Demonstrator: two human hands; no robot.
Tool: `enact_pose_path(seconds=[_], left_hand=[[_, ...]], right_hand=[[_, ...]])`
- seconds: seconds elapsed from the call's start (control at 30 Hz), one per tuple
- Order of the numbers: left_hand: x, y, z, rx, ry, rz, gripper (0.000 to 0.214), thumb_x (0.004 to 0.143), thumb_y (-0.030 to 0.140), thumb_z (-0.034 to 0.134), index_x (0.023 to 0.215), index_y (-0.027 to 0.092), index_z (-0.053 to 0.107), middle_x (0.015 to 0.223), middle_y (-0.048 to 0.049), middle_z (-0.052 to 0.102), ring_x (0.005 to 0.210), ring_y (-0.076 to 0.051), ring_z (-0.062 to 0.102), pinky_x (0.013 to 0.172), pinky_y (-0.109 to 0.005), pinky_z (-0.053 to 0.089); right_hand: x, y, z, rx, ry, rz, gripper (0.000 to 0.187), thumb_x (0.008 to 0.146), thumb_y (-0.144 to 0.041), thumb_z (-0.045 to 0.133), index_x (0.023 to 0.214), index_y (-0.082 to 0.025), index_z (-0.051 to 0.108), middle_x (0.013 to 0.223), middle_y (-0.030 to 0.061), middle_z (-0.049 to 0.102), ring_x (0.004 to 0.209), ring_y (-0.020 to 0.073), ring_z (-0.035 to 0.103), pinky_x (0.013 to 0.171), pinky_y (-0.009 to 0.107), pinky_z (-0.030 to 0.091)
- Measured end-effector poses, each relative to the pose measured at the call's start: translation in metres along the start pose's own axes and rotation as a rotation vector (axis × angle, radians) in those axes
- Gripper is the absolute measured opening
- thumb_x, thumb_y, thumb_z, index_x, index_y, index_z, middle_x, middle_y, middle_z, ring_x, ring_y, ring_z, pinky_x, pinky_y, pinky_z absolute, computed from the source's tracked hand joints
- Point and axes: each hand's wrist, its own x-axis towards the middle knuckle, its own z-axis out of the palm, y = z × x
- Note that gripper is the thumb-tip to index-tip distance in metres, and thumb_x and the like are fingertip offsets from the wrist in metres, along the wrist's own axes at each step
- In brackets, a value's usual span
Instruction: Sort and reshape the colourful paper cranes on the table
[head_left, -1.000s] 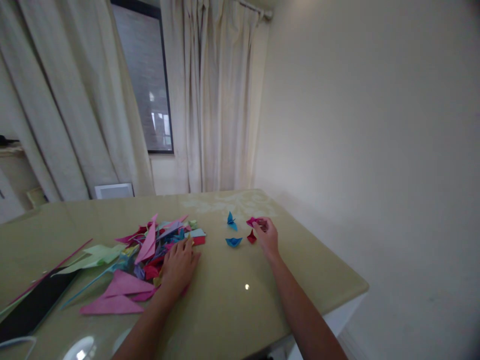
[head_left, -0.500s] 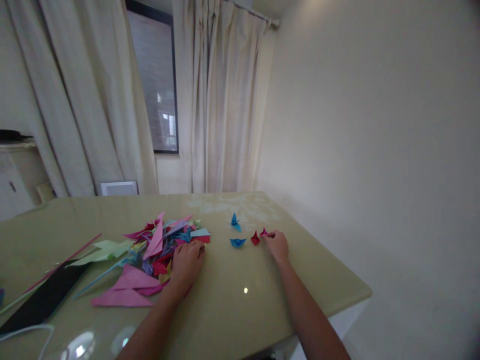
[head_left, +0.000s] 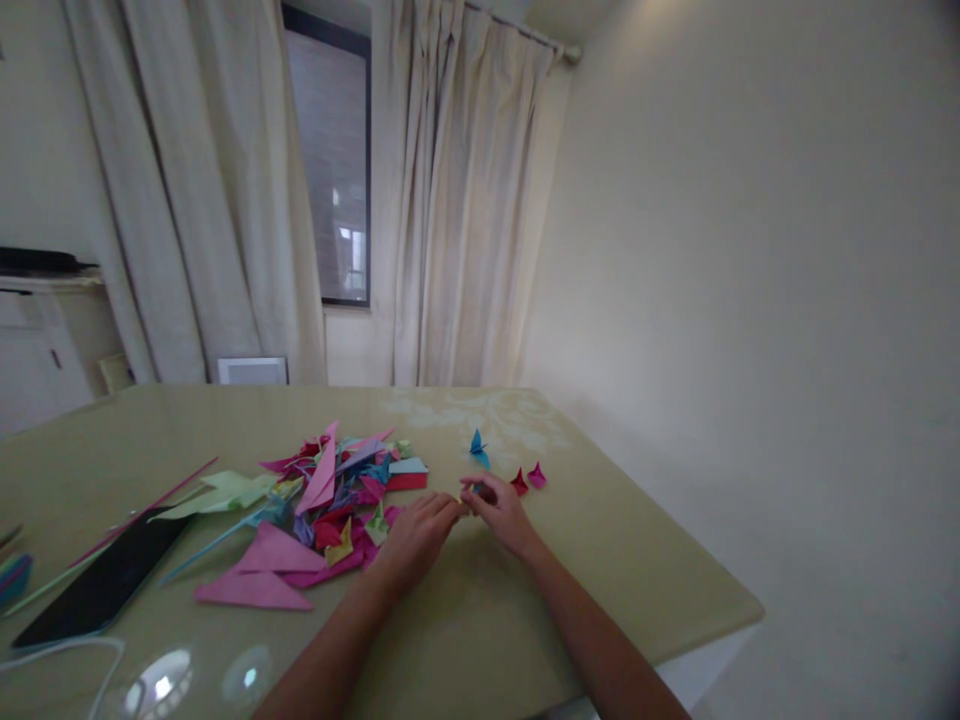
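Observation:
My left hand [head_left: 421, 532] and my right hand [head_left: 501, 512] meet over the table, just right of the paper pile. Between their pinched fingertips is a small yellow origami piece [head_left: 466, 503], mostly covered by the fingers. Right of my right hand stand a red paper crane [head_left: 519, 482] and a pink paper crane [head_left: 537, 476]. Behind them is a blue paper crane [head_left: 478, 449]. A second blue one is mostly hidden by my right hand. Left of my left hand lies a heap of coloured origami [head_left: 352, 490], with a larger pink folded piece [head_left: 259, 570] at its near side.
A black phone-like slab [head_left: 105, 580], thin coloured sticks [head_left: 150, 505] and a white cable [head_left: 75, 648] lie at the left. A red and pale-blue block [head_left: 407, 474] sits at the heap's right edge. The table [head_left: 675, 570] ends near the wall at the right.
My right hand has let go of the pink crane beside the red one and moved left to the yellow piece. My left hand has moved right, away from the heap, with it.

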Motion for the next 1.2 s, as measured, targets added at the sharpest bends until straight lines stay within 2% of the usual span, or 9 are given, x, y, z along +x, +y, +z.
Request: enact_pose_path(seconds=[0.1,0.17,0.3,0.4,0.6,0.7,0.83,1.03,1.2], left_hand=[[0.001,0.003,0.002,-0.005,0.007,0.022,0.033,0.104,0.015,0.047,0.128,0.028,0.064,0.124,-0.0065,0.071,0.113,-0.021,0.068,0.098,-0.033,0.053],[0.002,0.005,0.000,0.022,0.035,-0.033,0.040,0.102,0.017,0.049,0.139,0.029,0.059,0.138,-0.0082,0.065,0.120,-0.022,0.066,0.102,-0.035,0.053],[-0.001,0.006,-0.011,0.273,0.067,-0.411,0.044,0.099,0.030,0.056,0.142,0.020,0.059,0.144,-0.0168,0.060,0.125,-0.034,0.061,0.104,-0.049,0.050],[-0.007,0.003,-0.017,0.431,-0.063,-0.619,0.045,0.096,0.038,0.059,0.132,0.013,0.066,0.136,-0.0220,0.062,0.127,-0.042,0.056,0.103,-0.057,0.046],[-0.007,-0.008,-0.015,0.326,-0.229,-0.519,0.038,0.096,0.009,0.042,0.122,0.011,0.070,0.126,-0.0184,0.066,0.121,-0.030,0.058,0.105,-0.042,0.045],[-0.004,-0.008,-0.015,0.236,-0.193,-0.463,0.042,0.093,0.006,0.046,0.129,0.014,0.067,0.132,-0.0155,0.063,0.123,-0.027,0.057,0.108,-0.039,0.043],[-0.006,-0.008,-0.019,0.266,-0.146,-0.572,0.040,0.093,0.021,0.055,0.132,0.014,0.064,0.134,-0.0174,0.061,0.126,-0.035,0.055,0.104,-0.046,0.047],[-0.009,-0.018,-0.011,0.078,-0.144,-0.506,0.047,0.091,0.010,0.047,0.136,0.011,0.059,0.135,-0.0181,0.060,0.132,-0.028,0.055,0.111,-0.040,0.044],[-0.004,-0.024,-0.002,-0.173,-0.036,-0.486,0.064,0.083,0.027,0.072,0.143,0.014,0.053,0.142,-0.0186,0.056,0.127,-0.031,0.061,0.108,-0.043,0.048]], right_hand=[[0.001,0.006,-0.008,0.044,-0.004,0.039,0.032,0.086,-0.052,0.077,0.090,-0.020,0.078,0.064,-0.0006,0.067,0.056,0.0158,0.060,0.057,0.028,0.049],[0.005,0.009,-0.017,0.051,0.092,0.039,0.034,0.082,-0.054,0.079,0.083,-0.020,0.077,0.063,0.0004,0.068,0.056,0.0162,0.061,0.055,0.028,0.051],[0.013,0.015,-0.047,0.012,0.453,0.026,0.039,0.081,-0.058,0.076,0.081,-0.019,0.075,0.065,0.0029,0.069,0.059,0.0185,0.064,0.058,0.030,0.054],[0.013,0.024,-0.082,-0.020,0.693,0.040,0.044,0.084,-0.060,0.069,0.089,-0.017,0.073,0.075,0.0064,0.073,0.068,0.0207,0.068,0.066,0.032,0.057],[0.006,0.058,-0.128,-0.090,1.029,0.156,0.049,0.073,-0.061,0.070,0.087,-0.014,0.073,0.084,0.0146,0.078,0.077,0.0260,0.073,0.073,0.037,0.058],[0.005,0.073,-0.132,-0.123,1.069,0.227,0.043,0.070,-0.056,0.069,0.083,-0.015,0.074,0.079,0.0139,0.078,0.074,0.0260,0.073,0.071,0.037,0.058],[0.004,0.081,-0.132,-0.189,1.035,0.292,0.030,0.068,-0.045,0.070,0.079,-0.018,0.074,0.076,0.0109,0.078,0.072,0.0253,0.074,0.071,0.035,0.058],[0.000,0.081,-0.128,-0.290,0.989,0.346,0.020,0.067,-0.034,0.067,0.078,-0.019,0.073,0.077,0.0105,0.078,0.073,0.0264,0.073,0.071,0.035,0.055],[0.000,0.067,-0.125,-0.388,0.992,0.278,0.028,0.073,-0.038,0.066,0.089,-0.016,0.073,0.094,0.0153,0.076,0.085,0.0281,0.068,0.080,0.038,0.052]])
